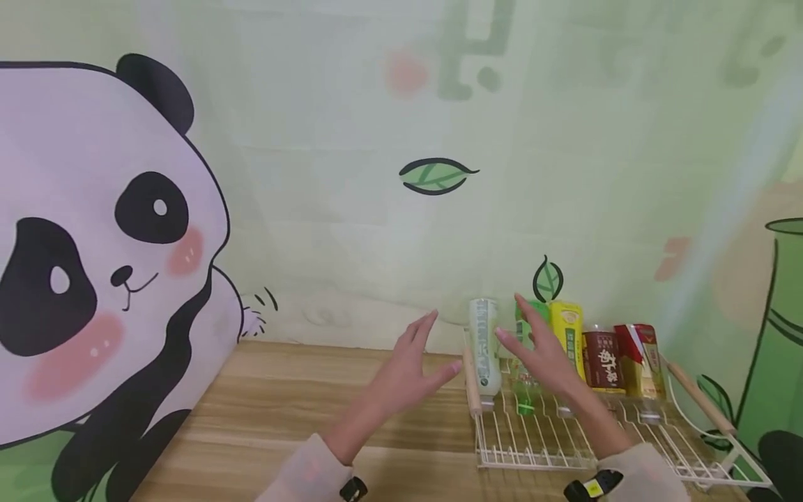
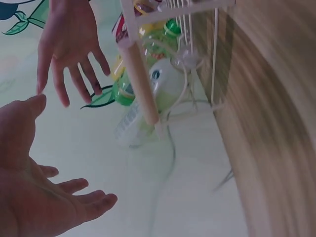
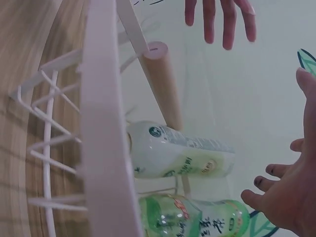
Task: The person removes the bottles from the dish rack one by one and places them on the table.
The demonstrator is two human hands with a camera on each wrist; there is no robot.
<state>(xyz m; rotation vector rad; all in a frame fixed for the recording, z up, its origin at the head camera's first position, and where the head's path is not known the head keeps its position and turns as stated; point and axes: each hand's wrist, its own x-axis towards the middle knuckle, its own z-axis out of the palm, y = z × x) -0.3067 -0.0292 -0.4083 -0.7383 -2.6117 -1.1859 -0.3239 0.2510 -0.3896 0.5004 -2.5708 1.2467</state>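
Observation:
My left hand (image 1: pixel 408 369) hovers over the tabletop, left of a white wire rack (image 1: pixel 533 460), fingers spread and holding nothing. Above the rack, my right hand (image 1: pixel 548 359) is also spread and empty, overlapping the drinks in the head view. A pale white-green bottle (image 1: pixel 484 341) is at the rack's left end, its cap end nearest me. Beside it is a green tea bottle (image 3: pixel 217 217), partly hidden by the right hand in the head view. Further right come a yellow drink pack (image 1: pixel 567 328), a dark red container (image 1: pixel 603 359) and a red-and-gold pack (image 1: pixel 640 355).
Wooden bars form the rack's left handle (image 1: pixel 472 380) and right handle (image 1: pixel 701 397). The rack stands on a wood-grain table (image 1: pixel 282 418). Behind it hangs a pale green backdrop (image 1: pixel 326 209) printed with a panda (image 1: pixel 144 279) and leaves.

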